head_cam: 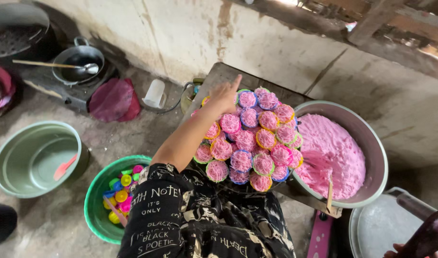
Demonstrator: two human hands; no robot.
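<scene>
Your left hand [223, 97] reaches out over the far left edge of the cluster of small cups filled with pink strands [250, 136], index finger pointing forward and the other fingers loosely curled. Its grip holds nothing that shows; the fingertips rest on or just above the nearest cups, and you cannot tell which. The cups, with rims of blue, yellow, green and pink, sit packed rim to rim on a dark tray on the wooden surface [223, 74].

Just right of the cups stands a large metal basin [371, 143] heaped with pink noodle-like dough [331, 157], a wooden stick [329, 191] stuck upright in it near its front rim.

At the bottom right corner your right hand [395, 251] is barely in view beside a dark rod-like handle [426, 234]; whether its grip is closed cannot be told. Beneath it lies a round metal lid [376, 229].

On the floor to your left, a green bowl [92, 205] holds empty coloured cups [121, 188], and a larger grey-green basin [18, 143] holds a pink spatula [64, 167].
</scene>
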